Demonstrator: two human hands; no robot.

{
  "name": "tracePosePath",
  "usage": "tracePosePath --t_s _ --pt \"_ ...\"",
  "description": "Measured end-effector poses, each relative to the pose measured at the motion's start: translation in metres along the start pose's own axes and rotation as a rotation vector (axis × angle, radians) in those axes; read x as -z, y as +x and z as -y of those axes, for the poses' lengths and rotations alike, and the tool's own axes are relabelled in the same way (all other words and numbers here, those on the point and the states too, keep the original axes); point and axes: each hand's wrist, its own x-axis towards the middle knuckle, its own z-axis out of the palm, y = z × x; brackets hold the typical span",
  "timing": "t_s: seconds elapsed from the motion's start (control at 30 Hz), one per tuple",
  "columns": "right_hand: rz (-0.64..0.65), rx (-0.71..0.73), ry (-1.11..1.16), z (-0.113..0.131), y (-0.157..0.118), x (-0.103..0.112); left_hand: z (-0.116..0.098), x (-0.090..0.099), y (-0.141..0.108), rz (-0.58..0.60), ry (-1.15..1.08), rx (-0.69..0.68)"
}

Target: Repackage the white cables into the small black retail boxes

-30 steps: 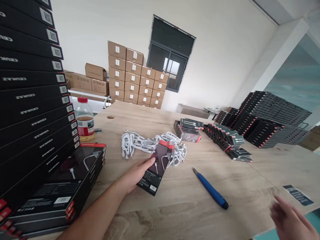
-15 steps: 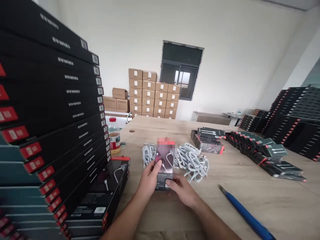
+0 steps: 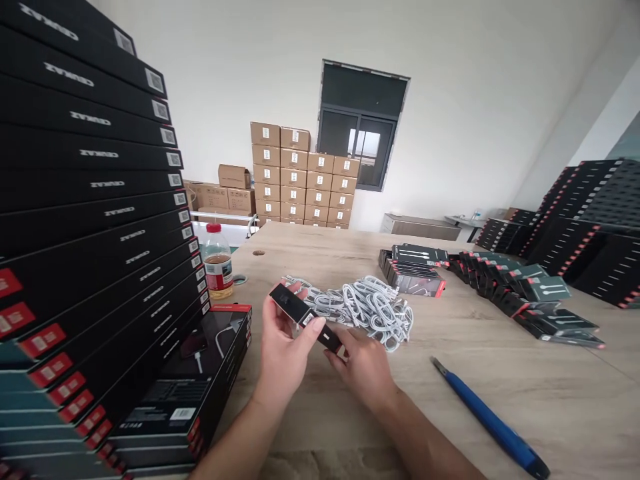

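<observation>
A small black cable box (image 3: 292, 305) is held between my two hands above the table, tilted with a narrow side facing me. My left hand (image 3: 286, 357) wraps round its left part, thumb pressed on the near side. My right hand (image 3: 364, 363) grips the right end with bent fingers. Whether an end flap stands open cannot be made out. Just behind the hands lies a pile of coiled white cables (image 3: 373, 308), partly covered by the box and fingers.
A tall stack of black boxes (image 3: 100, 160) rises at left, beside a bottle (image 3: 219, 267). A blue-handled knife-like tool (image 3: 487, 413) lies at right. Small packaged boxes (image 3: 415, 270) and overlapping black packs (image 3: 520, 290) sit farther back. Cardboard cartons (image 3: 295, 177) stand against the wall.
The box has gone from upright, printed face toward me, to tilted with a narrow side showing. My left hand has shifted left and rolled; the view has moved slightly.
</observation>
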Motion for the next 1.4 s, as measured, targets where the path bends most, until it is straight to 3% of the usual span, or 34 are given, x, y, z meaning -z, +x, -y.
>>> tracePosePath --t_s 0.13,0.27,0.37,0.47,0.53,0.9,1.2,1.4 --pt "-0.034 -0.041 0.251 -0.012 -0.003 -0.001 -0.008 0.002 -0.002 0.038 0.219 -0.084" --pt "-0.144 -0.179 0.672 -0.019 -0.003 0.01 -0.003 0.007 -0.004 0.237 0.559 -0.241" --pt "-0.067 -0.106 0.932 -0.013 -0.004 0.023 0.004 0.01 -0.003 0.396 0.763 -0.392" --pt "0.046 0.024 0.881 -0.003 -0.007 0.028 0.009 0.012 0.0 0.51 0.884 -0.52" --pt "0.081 0.037 0.81 0.003 -0.009 0.027 0.01 0.012 0.001 0.549 0.932 -0.555" --pt "0.085 -0.003 0.909 0.007 -0.008 0.019 0.013 0.009 -0.002 0.557 0.959 -0.523" --pt "0.053 -0.042 0.799 0.007 -0.005 0.02 0.005 0.009 -0.002 0.65 0.95 -0.458" --pt "0.09 -0.141 0.911 0.01 -0.004 0.017 0.005 0.008 -0.004 0.723 0.94 -0.467"
